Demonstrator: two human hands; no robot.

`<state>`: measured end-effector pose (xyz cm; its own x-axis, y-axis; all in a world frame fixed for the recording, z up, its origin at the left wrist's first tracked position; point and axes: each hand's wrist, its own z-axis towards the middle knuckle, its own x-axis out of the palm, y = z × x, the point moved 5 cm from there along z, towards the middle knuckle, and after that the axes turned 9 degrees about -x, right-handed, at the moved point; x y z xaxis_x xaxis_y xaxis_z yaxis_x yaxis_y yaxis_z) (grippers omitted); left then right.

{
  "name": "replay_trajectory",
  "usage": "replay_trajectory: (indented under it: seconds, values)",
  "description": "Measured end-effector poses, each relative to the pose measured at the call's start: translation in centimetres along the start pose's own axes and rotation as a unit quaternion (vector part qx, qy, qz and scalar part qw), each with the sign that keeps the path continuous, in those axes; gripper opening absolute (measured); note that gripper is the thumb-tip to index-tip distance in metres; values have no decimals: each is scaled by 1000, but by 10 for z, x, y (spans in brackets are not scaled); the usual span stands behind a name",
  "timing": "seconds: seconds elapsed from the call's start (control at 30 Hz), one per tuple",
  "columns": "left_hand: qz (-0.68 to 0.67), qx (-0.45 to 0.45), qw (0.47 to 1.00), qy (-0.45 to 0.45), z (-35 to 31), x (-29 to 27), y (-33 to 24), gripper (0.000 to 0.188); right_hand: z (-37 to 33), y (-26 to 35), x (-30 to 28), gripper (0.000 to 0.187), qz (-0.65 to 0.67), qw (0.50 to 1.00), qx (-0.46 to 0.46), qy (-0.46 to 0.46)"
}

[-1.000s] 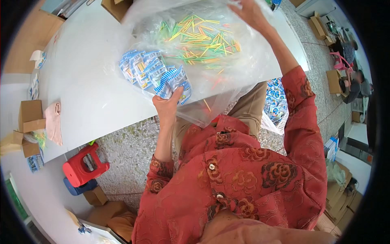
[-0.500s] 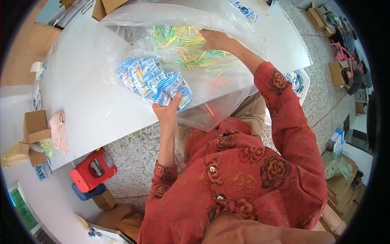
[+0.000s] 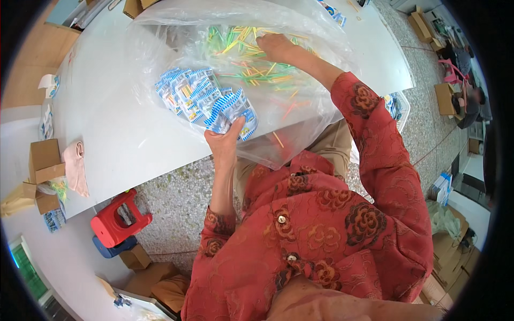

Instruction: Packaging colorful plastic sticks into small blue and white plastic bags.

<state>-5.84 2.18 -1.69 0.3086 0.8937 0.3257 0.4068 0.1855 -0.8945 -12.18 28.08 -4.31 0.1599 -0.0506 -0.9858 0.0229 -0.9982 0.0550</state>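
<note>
My left hand (image 3: 224, 140) is closed on a blue-and-white plastic packet (image 3: 238, 115), thumb on top, at the near edge of the table. Beyond it, several more such packets (image 3: 184, 93) lie overlapped in a heap. A large clear plastic bag (image 3: 313, 101) spreads over the table and hangs past its edge. On the bag lie many thin yellow, green and orange plastic sticks (image 3: 262, 72). My right hand (image 3: 278, 48) is among the far sticks, its fingers drawn together; whatever they pinch is too small to make out.
The white table (image 3: 118, 139) carries a pink cloth (image 3: 76, 168) at its left edge, beside an open cardboard box (image 3: 45, 160). A red plastic stool (image 3: 120, 216) stands on the floor at left. A white basket (image 3: 399, 109) with packets is at right. Another person (image 3: 471, 107) sits far right.
My right hand has shifted slightly left, and its fingers show more clearly over the sticks. The left hand keeps its hold on the packet. The whole view has moved a little.
</note>
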Motion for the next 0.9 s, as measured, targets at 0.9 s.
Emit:
replay_trajectory:
  seconds: [0.9]
  values:
    - [17,-9,999,29,-1,11,5,33,-66,-34,3,26,392,892,93,-206]
